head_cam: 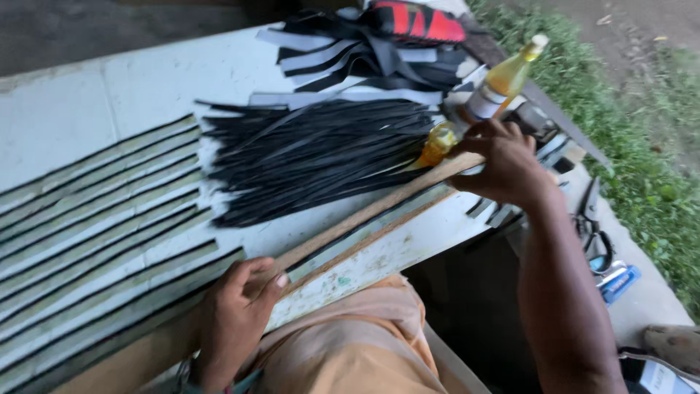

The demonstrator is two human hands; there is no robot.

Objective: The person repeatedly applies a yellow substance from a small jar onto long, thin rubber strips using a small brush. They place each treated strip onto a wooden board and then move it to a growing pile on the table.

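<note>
My left hand (237, 306) grips the near end of a long, flat wooden stick (379, 206) that lies along the front edge of the white table (146, 80). My right hand (503, 162) closes around the far end of the same stick, with its fingers beside a small squeeze bottle of yellow liquid (436, 144). A taller bottle of yellow liquid (502, 80) with a pale cap stands just behind that hand. A pile of thin black strips (313, 157) lies on the table past the stick.
Rows of black strips laid on pale bands (95, 219) cover the table's left. Wider grey and black strips and a red-and-black object (415, 22) lie at the back. Scissors (590, 226) and a blue tool (620, 281) rest on the concrete ledge at right, beside grass.
</note>
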